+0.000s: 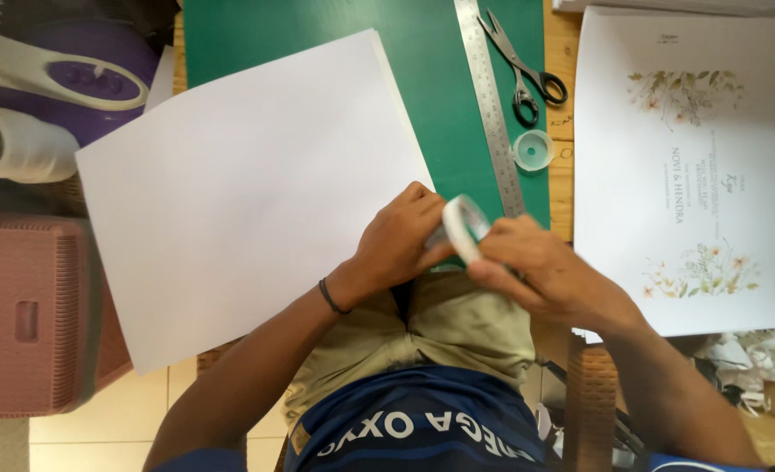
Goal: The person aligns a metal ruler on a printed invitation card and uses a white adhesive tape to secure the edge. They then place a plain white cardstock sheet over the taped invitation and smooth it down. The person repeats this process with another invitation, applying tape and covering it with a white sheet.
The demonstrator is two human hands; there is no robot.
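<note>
Both hands closed on a small white roll of tape [464,227], just off the near edge of the desk.

The roll stood on edge between the palms, half buried; its loose end could not be made out. The left hand [401,240] curled its fingers around the roll's left side, and the right hand [536,267] pinched the rim from the right. Beside them lay a large blank white paper sheet [248,183] on a green cutting mat [440,96], with a long steel ruler [491,105], black-handled scissors [520,63] and a printed floral card sheet [680,166] beyond, cut off at the top.
</note>
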